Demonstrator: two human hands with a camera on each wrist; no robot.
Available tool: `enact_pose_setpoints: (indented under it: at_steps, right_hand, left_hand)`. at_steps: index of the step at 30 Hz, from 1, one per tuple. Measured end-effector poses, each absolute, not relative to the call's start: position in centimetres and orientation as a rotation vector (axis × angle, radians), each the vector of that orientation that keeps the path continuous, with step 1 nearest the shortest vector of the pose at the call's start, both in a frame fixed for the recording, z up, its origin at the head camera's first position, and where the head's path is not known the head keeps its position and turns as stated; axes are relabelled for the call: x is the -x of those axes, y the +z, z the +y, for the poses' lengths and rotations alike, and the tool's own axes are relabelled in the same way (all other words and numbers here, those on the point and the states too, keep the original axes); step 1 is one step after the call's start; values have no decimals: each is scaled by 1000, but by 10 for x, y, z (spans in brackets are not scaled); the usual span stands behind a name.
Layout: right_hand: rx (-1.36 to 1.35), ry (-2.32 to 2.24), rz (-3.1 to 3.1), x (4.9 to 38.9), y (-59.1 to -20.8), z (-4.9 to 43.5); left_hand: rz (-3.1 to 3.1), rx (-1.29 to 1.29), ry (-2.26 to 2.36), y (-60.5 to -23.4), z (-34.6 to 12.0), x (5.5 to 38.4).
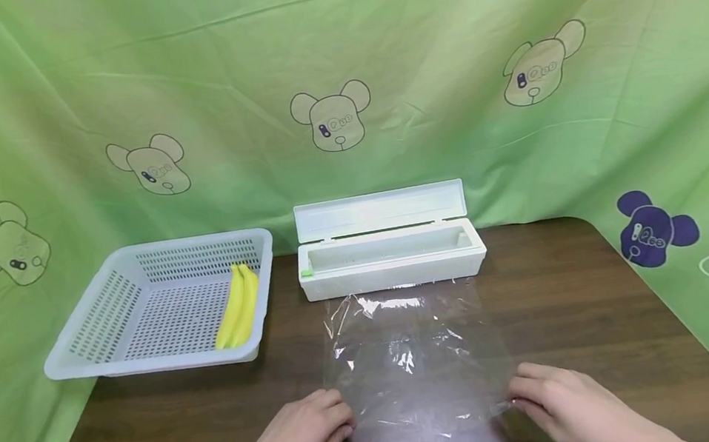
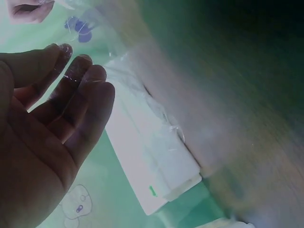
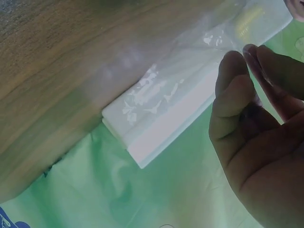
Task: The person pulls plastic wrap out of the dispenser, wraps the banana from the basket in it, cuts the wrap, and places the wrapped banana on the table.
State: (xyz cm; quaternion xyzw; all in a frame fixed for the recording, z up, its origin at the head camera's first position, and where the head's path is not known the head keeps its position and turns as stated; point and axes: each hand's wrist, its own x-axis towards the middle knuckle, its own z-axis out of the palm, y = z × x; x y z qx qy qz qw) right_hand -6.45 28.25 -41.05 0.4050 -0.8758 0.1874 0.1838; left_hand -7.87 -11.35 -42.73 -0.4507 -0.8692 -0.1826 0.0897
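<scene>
A clear sheet of plastic wrap (image 1: 413, 362) stretches from the front of a white wrap dispenser box (image 1: 395, 275) toward me. My left hand (image 1: 298, 437) pinches its near left corner between thumb and fingers, as the left wrist view also shows with the hand (image 2: 52, 109). At the near right corner my right hand (image 1: 573, 401) pinches the film; the same hand (image 3: 261, 123) fills the right of the right wrist view. The dispenser's lid (image 1: 380, 210) stands raised at the back. A small green piece (image 1: 307, 273) sits on its left end.
To the left stands a pale plastic basket (image 1: 174, 361) with slotted walls, holding yellow bananas (image 1: 238, 307) along its right side. Everything rests on a dark brown wooden table (image 1: 573, 297). A green curtain (image 1: 213, 68) with bear prints hangs behind and at both sides.
</scene>
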Motion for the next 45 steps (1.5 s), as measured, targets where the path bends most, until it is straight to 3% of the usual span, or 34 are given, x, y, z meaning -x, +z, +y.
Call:
enact_pose_setpoints:
  at_steps: [18,33,45]
  right_hand:
    - [-996,438,-2439,72,-427,271]
    - [-993,439,-2888,62,-433,280]
    - [-900,390,-2968,78,-408,292]
  left_hand:
    - [-2770,1141,-513,-436,-101,86]
    - [-2935,1258,-500,-437,-108,83]
    - [-2912,1251,-566,-436,-115,84]
